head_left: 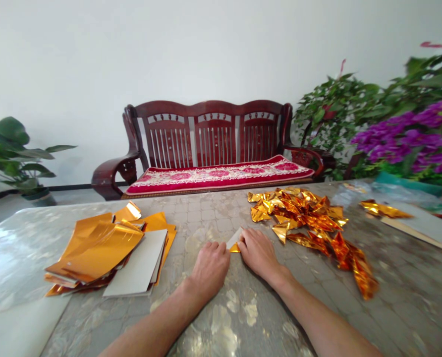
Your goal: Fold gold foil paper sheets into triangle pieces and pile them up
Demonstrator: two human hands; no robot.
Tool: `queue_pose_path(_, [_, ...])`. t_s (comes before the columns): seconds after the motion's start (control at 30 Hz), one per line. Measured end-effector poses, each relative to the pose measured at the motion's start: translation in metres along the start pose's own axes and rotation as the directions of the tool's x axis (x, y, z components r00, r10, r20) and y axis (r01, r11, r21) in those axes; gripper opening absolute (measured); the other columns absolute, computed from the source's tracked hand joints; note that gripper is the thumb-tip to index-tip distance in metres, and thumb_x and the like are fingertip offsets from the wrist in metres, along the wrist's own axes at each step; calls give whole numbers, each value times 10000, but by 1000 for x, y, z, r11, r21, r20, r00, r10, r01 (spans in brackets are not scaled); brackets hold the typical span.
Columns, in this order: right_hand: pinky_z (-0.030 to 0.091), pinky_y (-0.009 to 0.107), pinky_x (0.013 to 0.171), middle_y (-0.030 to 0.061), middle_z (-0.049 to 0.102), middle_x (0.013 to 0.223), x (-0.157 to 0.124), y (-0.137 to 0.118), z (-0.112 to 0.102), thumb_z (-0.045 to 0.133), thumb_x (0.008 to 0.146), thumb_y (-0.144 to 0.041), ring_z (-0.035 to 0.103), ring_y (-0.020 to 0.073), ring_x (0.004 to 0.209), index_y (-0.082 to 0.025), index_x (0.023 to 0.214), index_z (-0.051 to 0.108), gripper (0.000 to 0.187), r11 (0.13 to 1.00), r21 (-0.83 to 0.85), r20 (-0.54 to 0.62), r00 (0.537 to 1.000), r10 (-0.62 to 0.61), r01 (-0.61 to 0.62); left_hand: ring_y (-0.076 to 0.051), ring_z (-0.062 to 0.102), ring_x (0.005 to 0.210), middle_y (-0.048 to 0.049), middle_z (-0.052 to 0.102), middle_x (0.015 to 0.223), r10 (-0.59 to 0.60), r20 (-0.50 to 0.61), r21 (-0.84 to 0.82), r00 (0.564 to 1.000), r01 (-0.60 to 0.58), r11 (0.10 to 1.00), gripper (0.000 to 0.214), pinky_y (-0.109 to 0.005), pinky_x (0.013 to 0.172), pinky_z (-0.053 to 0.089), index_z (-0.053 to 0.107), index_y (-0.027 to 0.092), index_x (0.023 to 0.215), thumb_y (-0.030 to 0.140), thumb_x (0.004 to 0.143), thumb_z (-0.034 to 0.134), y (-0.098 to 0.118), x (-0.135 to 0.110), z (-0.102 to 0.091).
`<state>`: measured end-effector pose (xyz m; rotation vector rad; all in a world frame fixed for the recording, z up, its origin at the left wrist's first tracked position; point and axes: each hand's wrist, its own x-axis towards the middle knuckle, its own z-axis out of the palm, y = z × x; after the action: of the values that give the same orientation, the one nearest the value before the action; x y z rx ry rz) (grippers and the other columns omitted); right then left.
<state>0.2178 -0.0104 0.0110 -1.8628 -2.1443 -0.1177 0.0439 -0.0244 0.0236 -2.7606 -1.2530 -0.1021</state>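
Observation:
My left hand (209,269) and my right hand (257,252) rest side by side on the table (228,317), fingers curled down onto a small folded piece of gold paper (235,242) whose white back shows between them. Most of the piece is hidden under my fingers. A stack of flat gold paper sheets (102,248) lies to the left of my left hand. To the right of my right hand lies a pile of folded gold paper pieces (313,223).
A dark red wooden bench (209,144) with a red cushion stands behind the table. Potted plants stand at the left (16,158) and right, with purple flowers (417,139). More gold paper and a clear bag (384,208) lie at the table's far right.

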Motion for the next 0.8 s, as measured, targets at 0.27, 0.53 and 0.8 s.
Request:
queue_pose_path(0.27, [309, 294, 750, 24, 642, 913, 4, 8, 1, 512, 925, -211, 527, 188, 881, -205, 858, 588, 102, 995, 66, -4, 997, -73, 73, -219, 573, 934, -67, 631, 930, 83, -139, -89, 987, -96, 991, 205, -361, 841, 447, 624, 177, 880, 240, 959, 445, -6, -1, 2])
queue_pose_path(0.53, [326, 261, 749, 0, 624, 910, 7, 18, 0, 573, 911, -214, 503, 159, 874, -203, 845, 588, 68, 961, 197, 35, 979, -203, 192, -202, 581, 979, -63, 640, 1041, 136, -171, -148, 976, -162, 976, 119, -355, 889, 461, 580, 185, 952, 229, 943, 471, 1, 1, 5])
queue_pose_path(0.8, [326, 287, 783, 27, 633, 955, 3, 14, 5, 537, 946, -245, 506, 187, 912, -201, 926, 595, 76, 974, 138, -11, 984, -180, 180, -211, 574, 989, -43, 641, 1031, 131, -137, -146, 982, -151, 978, 46, -344, 900, 466, 525, 191, 954, 213, 914, 521, 2, 4, 6])
